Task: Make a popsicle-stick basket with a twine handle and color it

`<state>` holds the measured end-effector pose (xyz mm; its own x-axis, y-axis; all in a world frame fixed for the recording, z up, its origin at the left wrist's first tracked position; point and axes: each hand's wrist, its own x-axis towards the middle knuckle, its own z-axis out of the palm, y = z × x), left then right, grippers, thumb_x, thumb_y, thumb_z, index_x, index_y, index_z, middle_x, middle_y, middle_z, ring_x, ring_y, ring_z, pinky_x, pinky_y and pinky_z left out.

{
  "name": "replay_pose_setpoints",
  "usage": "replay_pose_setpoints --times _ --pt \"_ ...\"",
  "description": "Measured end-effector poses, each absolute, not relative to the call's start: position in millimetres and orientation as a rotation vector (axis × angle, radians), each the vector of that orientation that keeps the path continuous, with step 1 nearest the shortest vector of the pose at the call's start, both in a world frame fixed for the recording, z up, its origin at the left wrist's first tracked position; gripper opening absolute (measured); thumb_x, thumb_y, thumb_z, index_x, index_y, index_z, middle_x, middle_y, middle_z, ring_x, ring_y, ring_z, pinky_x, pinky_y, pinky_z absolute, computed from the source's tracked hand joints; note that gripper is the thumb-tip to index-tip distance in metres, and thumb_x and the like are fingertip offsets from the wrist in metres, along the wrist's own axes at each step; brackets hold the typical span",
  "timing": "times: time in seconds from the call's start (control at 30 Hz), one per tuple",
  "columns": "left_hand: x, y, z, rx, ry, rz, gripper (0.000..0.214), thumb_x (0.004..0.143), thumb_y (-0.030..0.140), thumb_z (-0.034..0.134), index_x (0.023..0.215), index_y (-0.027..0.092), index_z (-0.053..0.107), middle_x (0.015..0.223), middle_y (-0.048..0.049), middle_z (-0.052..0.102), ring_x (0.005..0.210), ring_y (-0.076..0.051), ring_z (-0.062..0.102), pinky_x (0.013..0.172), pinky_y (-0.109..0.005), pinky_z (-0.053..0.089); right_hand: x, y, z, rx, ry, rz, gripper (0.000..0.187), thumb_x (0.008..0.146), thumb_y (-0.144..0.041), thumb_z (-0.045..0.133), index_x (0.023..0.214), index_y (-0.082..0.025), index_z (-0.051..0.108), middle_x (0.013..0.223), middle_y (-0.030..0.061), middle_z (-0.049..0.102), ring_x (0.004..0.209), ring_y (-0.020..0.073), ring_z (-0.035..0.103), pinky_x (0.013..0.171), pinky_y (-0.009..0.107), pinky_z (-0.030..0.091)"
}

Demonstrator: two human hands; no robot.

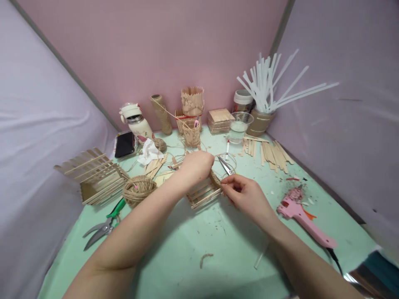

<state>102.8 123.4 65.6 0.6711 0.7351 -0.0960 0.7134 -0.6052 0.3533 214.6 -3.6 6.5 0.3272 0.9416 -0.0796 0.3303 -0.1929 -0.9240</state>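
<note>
A small basket of wooden craft sticks (204, 195) stands in the middle of the table, with a brown jute-covered side (214, 178) at its right. My left hand (198, 164) reaches over its far edge, back upward and curled closed; what the fingers hold is hidden beneath it. At the basket's right corner, my right hand (241, 191) is closed in a pinch, thumb and forefinger against the edge. Just behind that hand lie scissors (226, 166) with their blades pointing away. Loose twine trails around them.
Left of my arm are a jute ball (139, 190), green-handled pruning shears (104, 227) and a slatted stick box (101, 178). A pink glue gun (307, 220) lies at right. Behind stand a water cup (239, 128), loose sticks (274, 155) and a pot of white glue sticks (260, 121).
</note>
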Motion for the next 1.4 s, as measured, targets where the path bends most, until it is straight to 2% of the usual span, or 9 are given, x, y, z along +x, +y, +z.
replay_pose_setpoints --times 0.13,0.23,0.47,0.73,0.87,1.0,1.17,1.4 --pt "99.9 121.8 63.5 2.763 1.031 -0.04 0.012 0.075 0.008 0.057 0.071 0.014 0.067 0.079 -0.0145 0.068 0.081 -0.029 0.066 0.072 -0.034 0.045 214.1 -5.0 6.8 -1.709 -1.11 0.828 0.018 0.077 -0.036 0.059 0.078 -0.019 0.066 0.054 -0.0005 0.06 0.046 0.0122 0.05 0.048 0.024 0.039" --pt "99.4 122.0 63.9 2.896 0.991 -0.157 0.019 0.076 0.008 0.052 0.084 0.014 0.069 0.09 -0.0146 0.07 0.083 -0.028 0.067 0.068 -0.033 0.048 214.8 -4.6 6.6 -1.709 -1.078 0.825 0.021 0.077 -0.038 0.06 0.079 -0.018 0.066 0.054 -0.0011 0.059 0.045 0.0113 0.049 0.047 0.023 0.039" --pt "103.9 120.2 64.7 2.945 0.991 -0.303 0.021 0.079 0.009 0.051 0.09 0.012 0.069 0.091 -0.0146 0.069 0.085 -0.027 0.068 0.068 -0.032 0.05 216.2 -5.7 5.0 -1.759 -1.14 0.764 0.017 0.079 -0.033 0.059 0.076 -0.019 0.067 0.054 -0.0014 0.061 0.045 0.0114 0.051 0.048 0.023 0.04" --pt "98.2 123.0 51.2 2.931 0.945 -0.198 0.019 0.083 0.01 0.049 0.088 0.013 0.068 0.087 -0.0127 0.067 0.085 -0.025 0.066 0.073 -0.032 0.049 210.7 -13.0 -1.1 -1.738 -1.379 0.4 0.012 0.083 -0.021 0.056 0.078 -0.02 0.067 0.064 -0.0019 0.067 0.057 0.012 0.061 0.057 0.023 0.043" --pt "96.3 124.7 47.1 2.937 0.949 -0.163 0.019 0.087 0.014 0.048 0.085 0.014 0.067 0.084 -0.0109 0.066 0.081 -0.023 0.064 0.069 -0.03 0.046 211.0 -15.8 -7.5 -1.678 -1.492 0.236 0.012 0.086 -0.019 0.055 0.083 -0.019 0.067 0.074 0.001 0.07 0.064 0.0135 0.062 0.062 0.025 0.046" --pt "93.9 128.1 40.7 2.919 0.956 -0.103 0.022 0.089 0.017 0.046 0.08 0.016 0.066 0.08 -0.0089 0.064 0.074 -0.022 0.061 0.062 -0.029 0.041 214.4 -16.4 -10.6 -1.662 -1.464 0.326 0.009 0.087 -0.02 0.057 0.088 -0.02 0.067 0.076 0.0007 0.069 0.065 0.0134 0.062 0.061 0.024 0.047" --pt "90.4 132.9 33.3 2.902 0.91 -0.018 0.022 0.088 0.017 0.046 0.076 0.016 0.064 0.076 -0.0079 0.062 0.073 -0.022 0.059 0.061 -0.03 0.037 217.6 -15.1 -10.1 -1.675 -1.353 0.559 0.006 0.086 -0.024 0.062 0.09 -0.022 0.066 0.075 -0.0013 0.069 0.066 0.013 0.062 0.061 0.024 0.048" --pt "88.4 136.9 31.9 2.84 0.903 0.016 0.02 0.087 0.017 0.048 0.077 0.017 0.065 0.08 -0.0081 0.066 0.076 -0.022 0.062 0.064 -0.03 0.039 216.3 -16.1 -10.3 -1.676 -1.386 0.544 0.008 0.088 -0.024 0.061 0.093 -0.021 0.065 0.075 -0.0007 0.066 0.067 0.0135 0.06 0.06 0.025 0.045"
